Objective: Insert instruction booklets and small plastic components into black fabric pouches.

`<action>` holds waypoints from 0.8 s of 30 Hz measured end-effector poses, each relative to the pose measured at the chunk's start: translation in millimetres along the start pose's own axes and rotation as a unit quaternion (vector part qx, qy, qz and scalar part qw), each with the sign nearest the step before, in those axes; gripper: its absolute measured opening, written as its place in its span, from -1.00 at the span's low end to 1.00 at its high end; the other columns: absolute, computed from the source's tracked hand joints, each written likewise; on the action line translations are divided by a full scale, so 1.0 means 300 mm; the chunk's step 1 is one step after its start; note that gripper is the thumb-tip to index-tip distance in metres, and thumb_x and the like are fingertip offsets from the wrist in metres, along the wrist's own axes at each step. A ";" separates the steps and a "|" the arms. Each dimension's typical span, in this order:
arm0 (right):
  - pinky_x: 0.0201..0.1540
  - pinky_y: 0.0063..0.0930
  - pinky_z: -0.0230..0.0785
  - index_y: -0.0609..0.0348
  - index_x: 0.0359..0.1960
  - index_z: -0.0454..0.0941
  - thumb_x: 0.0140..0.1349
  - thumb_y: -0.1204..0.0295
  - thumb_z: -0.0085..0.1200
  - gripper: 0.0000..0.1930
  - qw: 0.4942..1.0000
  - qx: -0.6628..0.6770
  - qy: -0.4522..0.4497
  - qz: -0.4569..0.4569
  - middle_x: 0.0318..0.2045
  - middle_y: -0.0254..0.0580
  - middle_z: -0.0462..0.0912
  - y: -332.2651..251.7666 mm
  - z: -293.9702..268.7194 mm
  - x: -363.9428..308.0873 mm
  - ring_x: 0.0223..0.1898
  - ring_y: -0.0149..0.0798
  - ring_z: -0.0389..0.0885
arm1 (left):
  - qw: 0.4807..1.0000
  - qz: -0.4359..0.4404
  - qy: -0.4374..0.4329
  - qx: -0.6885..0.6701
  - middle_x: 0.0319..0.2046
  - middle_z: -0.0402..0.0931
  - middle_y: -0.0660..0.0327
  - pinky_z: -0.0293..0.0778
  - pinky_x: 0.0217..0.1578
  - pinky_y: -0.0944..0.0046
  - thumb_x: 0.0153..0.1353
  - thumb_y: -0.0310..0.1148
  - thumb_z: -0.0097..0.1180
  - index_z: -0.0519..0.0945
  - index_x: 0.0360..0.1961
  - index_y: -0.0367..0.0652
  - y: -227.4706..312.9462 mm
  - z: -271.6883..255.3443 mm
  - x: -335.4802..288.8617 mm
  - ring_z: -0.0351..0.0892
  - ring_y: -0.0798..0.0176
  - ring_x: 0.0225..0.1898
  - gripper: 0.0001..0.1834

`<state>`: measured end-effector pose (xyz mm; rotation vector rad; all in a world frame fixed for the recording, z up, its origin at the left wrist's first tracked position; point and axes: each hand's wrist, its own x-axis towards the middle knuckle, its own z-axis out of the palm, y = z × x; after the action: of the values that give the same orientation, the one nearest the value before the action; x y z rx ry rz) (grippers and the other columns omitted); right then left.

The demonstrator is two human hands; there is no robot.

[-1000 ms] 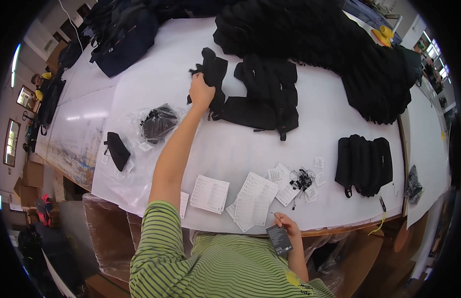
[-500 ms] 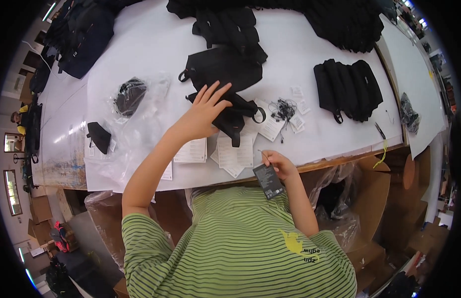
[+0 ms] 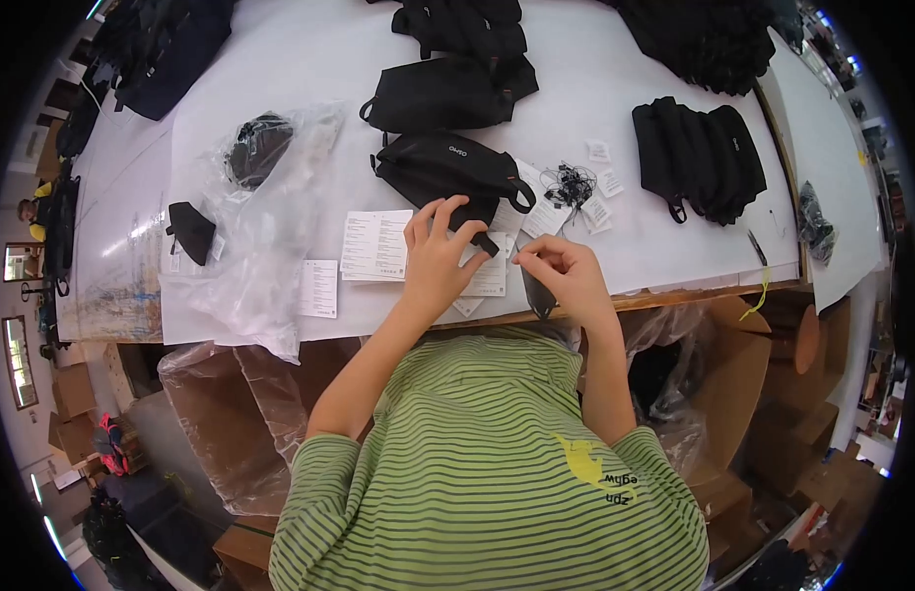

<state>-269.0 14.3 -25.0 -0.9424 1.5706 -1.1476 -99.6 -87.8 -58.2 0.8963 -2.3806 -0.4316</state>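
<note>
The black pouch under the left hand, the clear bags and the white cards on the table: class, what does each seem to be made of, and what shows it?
Black pouch: probably woven synthetic fabric, matte, soft folds and a strap loop.
Clear bags: thin plastic film, glossy, crinkled, see-through.
White cards: likely paper, flat, matte, printed.

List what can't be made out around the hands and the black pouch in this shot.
- Head view: the small dark object in the right hand is mostly covered by its fingers; its kind is unclear.
- The near end of the black pouch lies under the left hand.
- Print on the paper cards is too small to read.
- The tangle of black cords is too fine to count.
</note>
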 end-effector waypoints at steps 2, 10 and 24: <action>-0.62 -0.57 0.01 0.23 -0.37 0.59 0.18 0.39 0.13 -0.85 0.997 -0.056 0.046 -0.014 -0.75 -0.47 0.38 -0.027 0.004 0.005 -0.69 -0.59 0.22 | 0.999 -0.010 0.049 0.001 -0.02 0.37 0.27 0.13 0.03 0.08 -0.17 -0.29 0.39 0.59 -0.32 0.03 0.015 0.018 -0.006 0.23 0.06 0.07 -0.68; -0.59 -0.58 0.06 0.19 -0.31 0.59 0.15 0.40 0.16 -0.86 0.972 -0.187 0.102 -0.103 -0.75 -0.37 0.29 -0.010 0.099 0.105 -0.67 -0.53 0.21 | 0.986 -0.112 0.078 -0.091 -0.57 0.31 0.38 0.12 -0.25 0.22 -0.09 -0.25 0.36 0.66 -0.52 0.01 0.018 0.034 -0.024 0.26 0.28 -0.37 -0.86; -0.53 -0.40 0.20 0.08 -0.29 0.62 0.05 0.37 0.15 -0.82 0.982 -0.168 0.006 -0.085 -0.71 -0.17 0.42 -0.002 0.092 0.082 -0.66 -0.22 0.37 | 0.918 -0.268 0.074 -0.283 -0.60 0.40 0.28 0.22 -0.42 0.35 -0.08 -0.44 0.34 0.68 -0.43 -0.18 0.027 -0.008 -0.049 0.26 0.33 -0.49 -0.86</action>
<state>-248.8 -15.5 -33.7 -1.3158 1.7536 -1.0193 -93.2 -72.1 -58.1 1.2244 -1.6878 -1.1500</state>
